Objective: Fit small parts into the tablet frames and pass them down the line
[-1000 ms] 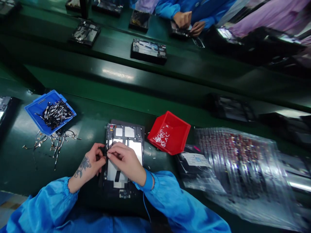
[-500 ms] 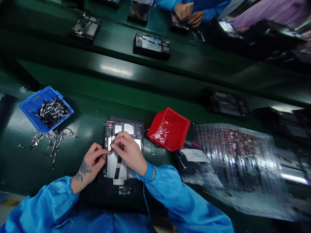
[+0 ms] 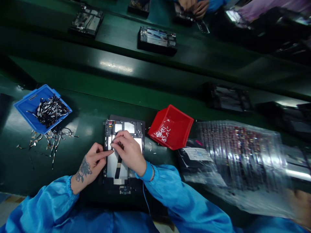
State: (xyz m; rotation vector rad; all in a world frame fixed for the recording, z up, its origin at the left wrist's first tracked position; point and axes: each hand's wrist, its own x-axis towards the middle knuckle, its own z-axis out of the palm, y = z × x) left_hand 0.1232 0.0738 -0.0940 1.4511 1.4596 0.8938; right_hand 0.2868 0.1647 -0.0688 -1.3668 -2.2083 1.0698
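An opened tablet (image 3: 123,127), its battery and boards exposed, lies in front of me on a dark backing. My right hand (image 3: 130,152) is over its upper middle, thumb and index fingertips pinched on a thin cable; most of the cable is hidden by the fingers. From the left side my left hand (image 3: 93,163) reaches in. Its index finger is stretched out and touches the tablet just beside the right fingertips, holding nothing visible. A black flat ribbon (image 3: 118,169) runs down the battery below my right hand, and a small board (image 3: 125,189) sits at the lower edge.
A blue bin (image 3: 26,105) of short cables stands left, with loose cables (image 3: 54,142) before it. On the right are a red bin (image 3: 178,129) with small white pieces, bagged parts (image 3: 198,155) and stacked clear trays (image 3: 240,152). Further devices (image 3: 157,40) and a co-worker's hands (image 3: 200,9) are beyond.
My left index finger has straightened and moved right onto the tablet; the cable loop between my hands no longer shows. A blurred hand has appeared at the far right by the trays.
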